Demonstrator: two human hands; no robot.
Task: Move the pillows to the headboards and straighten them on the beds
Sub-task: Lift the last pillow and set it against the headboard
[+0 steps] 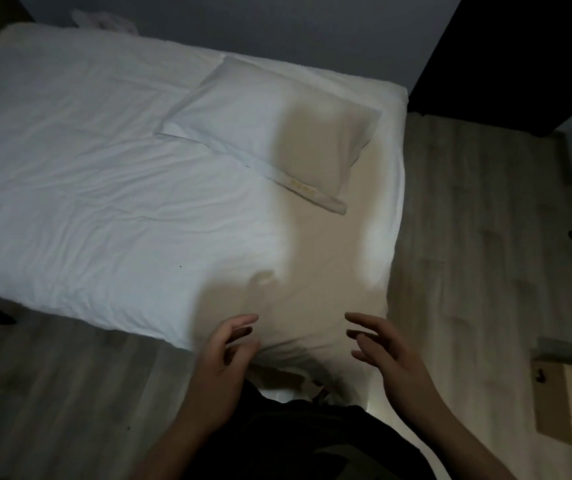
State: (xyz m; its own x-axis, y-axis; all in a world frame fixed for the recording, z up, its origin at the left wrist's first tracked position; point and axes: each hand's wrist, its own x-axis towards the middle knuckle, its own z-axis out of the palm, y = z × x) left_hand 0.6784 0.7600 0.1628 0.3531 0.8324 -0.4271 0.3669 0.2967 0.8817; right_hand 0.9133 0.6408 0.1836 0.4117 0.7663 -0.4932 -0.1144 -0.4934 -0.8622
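A white pillow (270, 129) lies askew on the far right part of a bed with a wrinkled white sheet (104, 188), its long side running diagonally. A shadow covers the pillow's right half. My left hand (225, 355) hovers over the bed's near edge with fingers apart and curled, holding nothing. My right hand (388, 355) is beside it, also with spread fingers and empty. Both hands are well short of the pillow, about a forearm's length nearer to me.
Wooden floor (478, 237) runs to the right of the bed and in front of it. A dark panel or door (520, 57) stands at the far right. A grey wall (277, 26) backs the bed. A crumpled whitish item (104, 22) lies at the bed's far edge.
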